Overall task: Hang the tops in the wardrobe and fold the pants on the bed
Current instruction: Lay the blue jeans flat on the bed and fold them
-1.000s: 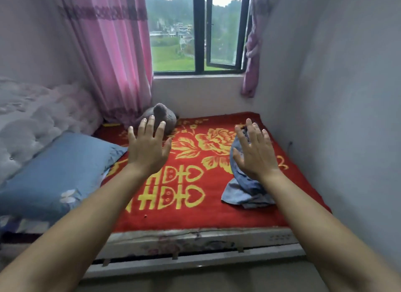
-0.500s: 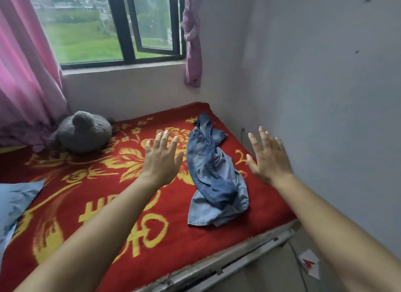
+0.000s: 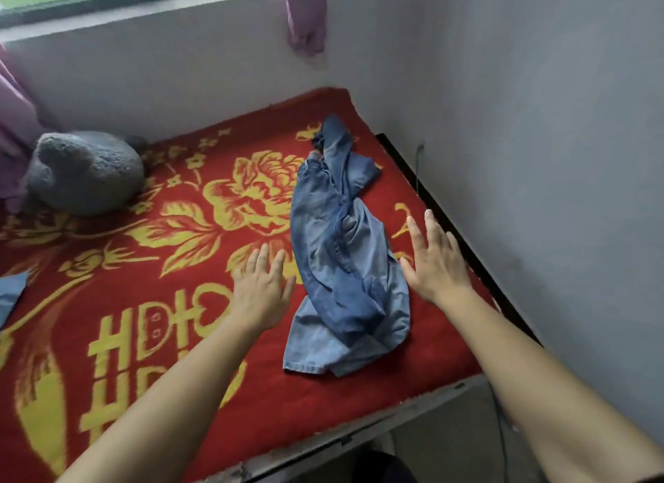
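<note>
Blue denim pants (image 3: 345, 252) lie crumpled on the red blanket (image 3: 143, 321) near the wall, between my two hands. My left hand (image 3: 262, 288) and right hand (image 3: 434, 263) flank them, fingers spread, holding nothing. A grey plush toy (image 3: 82, 173) sits well apart under the window.

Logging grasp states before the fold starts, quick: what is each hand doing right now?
Left hand: open, fingers spread, holding nothing, left of the jeans.
Right hand: open, holding nothing, right of them.
</note>
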### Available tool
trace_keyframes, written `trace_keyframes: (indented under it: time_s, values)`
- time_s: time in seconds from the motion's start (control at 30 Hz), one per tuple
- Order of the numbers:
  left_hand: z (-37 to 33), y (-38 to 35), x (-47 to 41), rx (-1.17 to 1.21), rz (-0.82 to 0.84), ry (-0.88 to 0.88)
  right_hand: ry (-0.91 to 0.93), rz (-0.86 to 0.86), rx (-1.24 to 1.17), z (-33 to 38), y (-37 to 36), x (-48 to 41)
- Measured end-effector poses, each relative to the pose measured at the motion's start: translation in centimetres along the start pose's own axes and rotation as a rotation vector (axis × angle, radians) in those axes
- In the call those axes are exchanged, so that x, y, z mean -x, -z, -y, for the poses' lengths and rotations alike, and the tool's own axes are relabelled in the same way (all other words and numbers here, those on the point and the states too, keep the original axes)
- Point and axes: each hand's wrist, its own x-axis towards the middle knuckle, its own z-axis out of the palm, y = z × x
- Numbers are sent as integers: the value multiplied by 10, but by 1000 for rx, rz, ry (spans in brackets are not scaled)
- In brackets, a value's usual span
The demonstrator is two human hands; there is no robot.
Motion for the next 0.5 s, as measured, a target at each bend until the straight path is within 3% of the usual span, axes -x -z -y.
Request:
trace_keyframes:
  time_s: [0.17, 0.5]
  values:
    - [-8, -61, -28, 123, 93, 116, 7, 120, -64, -3, -68, -37]
    - [25, -234, -77, 182, 351, 164, -39, 267, -191, 30, -234, -64]
